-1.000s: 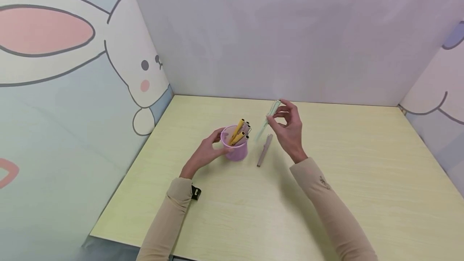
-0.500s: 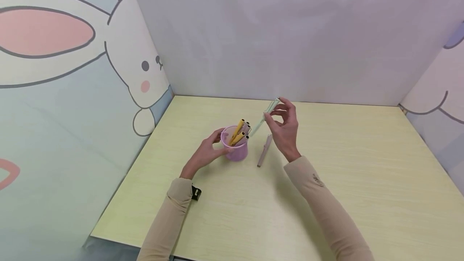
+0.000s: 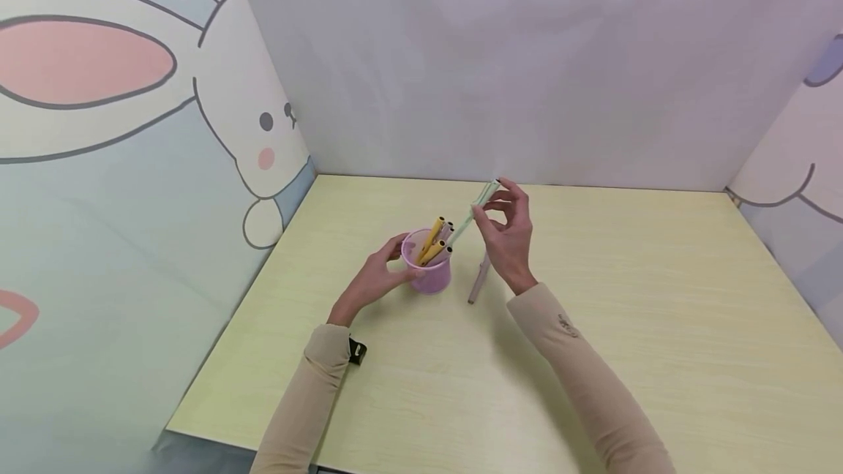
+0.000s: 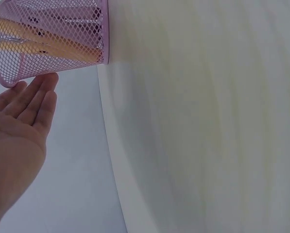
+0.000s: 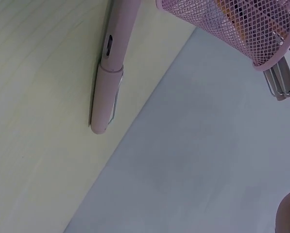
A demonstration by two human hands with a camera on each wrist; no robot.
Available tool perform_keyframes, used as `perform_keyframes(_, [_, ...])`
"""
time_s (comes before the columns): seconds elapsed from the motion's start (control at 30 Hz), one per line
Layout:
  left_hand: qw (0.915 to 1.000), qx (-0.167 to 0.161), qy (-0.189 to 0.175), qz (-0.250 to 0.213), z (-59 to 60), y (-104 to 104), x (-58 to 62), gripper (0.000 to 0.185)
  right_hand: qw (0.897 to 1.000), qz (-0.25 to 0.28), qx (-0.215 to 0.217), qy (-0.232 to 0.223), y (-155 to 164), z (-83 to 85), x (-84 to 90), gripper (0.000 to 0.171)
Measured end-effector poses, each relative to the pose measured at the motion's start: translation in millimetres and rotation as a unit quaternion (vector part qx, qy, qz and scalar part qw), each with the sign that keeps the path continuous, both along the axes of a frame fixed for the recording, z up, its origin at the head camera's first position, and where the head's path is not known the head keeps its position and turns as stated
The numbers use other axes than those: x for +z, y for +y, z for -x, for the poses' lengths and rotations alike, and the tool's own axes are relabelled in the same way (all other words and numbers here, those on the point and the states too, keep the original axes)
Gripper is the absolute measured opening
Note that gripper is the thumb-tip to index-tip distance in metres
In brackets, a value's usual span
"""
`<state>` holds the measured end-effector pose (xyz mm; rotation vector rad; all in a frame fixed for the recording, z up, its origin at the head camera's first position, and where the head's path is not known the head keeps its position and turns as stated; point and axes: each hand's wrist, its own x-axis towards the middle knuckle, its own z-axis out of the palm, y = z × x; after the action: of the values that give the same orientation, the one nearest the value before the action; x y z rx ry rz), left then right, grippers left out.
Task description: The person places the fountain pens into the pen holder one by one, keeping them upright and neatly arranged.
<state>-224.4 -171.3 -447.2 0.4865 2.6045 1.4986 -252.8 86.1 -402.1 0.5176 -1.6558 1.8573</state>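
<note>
We see a pink mesh cup (image 3: 428, 269) holding yellow pens (image 3: 431, 240) with black ends. The pen (image 3: 476, 212) pinched in the right hand (image 3: 507, 236) is pale green, and the pen lying on the table (image 3: 479, 278) is dusty pink. The table (image 3: 658, 313) shows a pale yellow wood grain. Both sleeves (image 3: 579, 364) are beige. The left wall (image 3: 132, 130) carries a cartoon rabbit in white, pink and pale blue with grey outlines.

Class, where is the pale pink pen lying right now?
In the head view the pale pink pen lies flat on the table, right of the pink mesh cup, under the right hand.
</note>
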Motion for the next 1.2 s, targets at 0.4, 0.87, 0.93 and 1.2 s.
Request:
perform_keyframes(0.4, [1.0, 0.001, 0.0, -0.006, 0.7, 3.2, 0.5, 0.082, 1.0, -0.02, 0.006, 0.005, -5.3, 4.5, -7.1, 0.058])
perform_keyframes(0.87, [0.9999, 0.007, 0.001, -0.008, 4.2, 7.7, 0.7, 0.081, 0.997, -0.07, 0.04, 0.0, -11.8, -12.7, 9.9, 0.05])
perform_keyframes(0.93, [0.9999, 0.007, 0.002, -0.009, 5.1, 8.1, 0.0, 0.081, 0.996, -0.08, 0.045, 0.005, -10.9, -14.4, 11.9, 0.048])
perform_keyframes(1.2, [0.9999, 0.011, 0.001, -0.005, 5.4, 10.2, 0.7, 0.081, 0.996, -0.087, 0.036, 0.008, -4.0, -14.1, 11.7, 0.045])
